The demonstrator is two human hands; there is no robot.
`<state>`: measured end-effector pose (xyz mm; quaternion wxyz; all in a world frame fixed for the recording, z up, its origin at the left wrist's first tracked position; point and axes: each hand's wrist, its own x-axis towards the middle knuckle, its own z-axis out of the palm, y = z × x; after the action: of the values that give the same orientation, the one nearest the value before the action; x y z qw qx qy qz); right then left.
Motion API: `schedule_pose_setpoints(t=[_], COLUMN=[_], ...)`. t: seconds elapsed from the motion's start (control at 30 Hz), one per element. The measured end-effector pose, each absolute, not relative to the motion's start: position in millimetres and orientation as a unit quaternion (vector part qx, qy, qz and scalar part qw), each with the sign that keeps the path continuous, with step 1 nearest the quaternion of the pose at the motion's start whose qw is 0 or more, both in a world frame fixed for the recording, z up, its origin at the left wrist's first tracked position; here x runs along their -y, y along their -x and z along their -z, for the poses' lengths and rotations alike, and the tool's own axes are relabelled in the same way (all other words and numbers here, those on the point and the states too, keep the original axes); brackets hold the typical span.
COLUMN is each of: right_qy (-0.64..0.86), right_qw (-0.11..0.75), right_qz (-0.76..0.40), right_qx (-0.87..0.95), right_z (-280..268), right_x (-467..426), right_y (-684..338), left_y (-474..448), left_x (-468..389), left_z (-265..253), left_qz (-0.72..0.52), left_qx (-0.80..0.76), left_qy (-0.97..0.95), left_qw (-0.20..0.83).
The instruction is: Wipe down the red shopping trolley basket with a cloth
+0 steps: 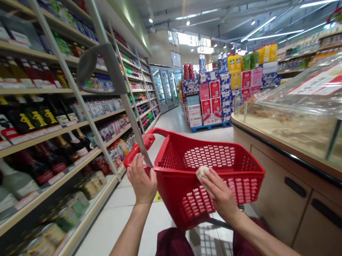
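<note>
A red plastic shopping basket (171, 185) with perforated walls stands in front of my knees, on wheels. From its left end rises a long grey metal pole (135, 125) with a grey loop grip (97, 70) near the top. My left hand (142, 181) is closed over the red end of the basket beside the pole's foot. In my right hand (220, 192) is a crumpled off-white cloth (203, 173), pressed against the basket's near rim. My right fingers lie over the cloth and hide part of it.
Shelves of bottles (26, 114) and cans (41, 248) line the left side. A wooden counter (274, 171) with clear plastic covers (325, 83) runs close along the right. Stacked drink cartons (211, 103) on a blue pallet stand ahead, on the pale tiled floor (134, 222).
</note>
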<state>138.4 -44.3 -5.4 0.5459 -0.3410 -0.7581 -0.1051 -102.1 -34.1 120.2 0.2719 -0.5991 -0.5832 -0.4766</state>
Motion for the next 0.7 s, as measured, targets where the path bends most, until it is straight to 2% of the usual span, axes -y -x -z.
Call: schedule_pose_setpoints(t=[0.2,0.37,0.43,0.57,0.6,0.7], right_qy=[0.314,0.296,0.295,0.273,0.281,0.252], right_qw=[0.409,0.527,0.509,0.405,0.410,0.507], right_qz=[0.045,0.086,0.106,0.079,0.070,0.082], right_qx=[0.855,0.792,0.802,0.869,0.865,0.820], right_z=[41.5,-7.3,-9.6,19.3,17.1,-27.0], right_x=[48.8,42.6,39.0,46.8,48.8,46.2], right_y=[-113.6,-89.1,-85.6,-79.9,-74.8,-48.2], left_y=[122.9,129.2,130.3,134.3,135.4,138.0], left_x=[30.4,27.0,26.4,27.0,27.1,26.8], left_z=[-120.4,-117.8,-117.5,-115.7,-115.0,-113.6], left_qz=[0.357,0.380,0.388,0.390,0.391,0.391], left_qx=[0.640,0.634,0.631,0.616,0.612,0.606], left_qy=[0.655,0.653,0.653,0.666,0.669,0.673], left_qw=[0.183,0.166,0.157,0.156,0.159,0.165])
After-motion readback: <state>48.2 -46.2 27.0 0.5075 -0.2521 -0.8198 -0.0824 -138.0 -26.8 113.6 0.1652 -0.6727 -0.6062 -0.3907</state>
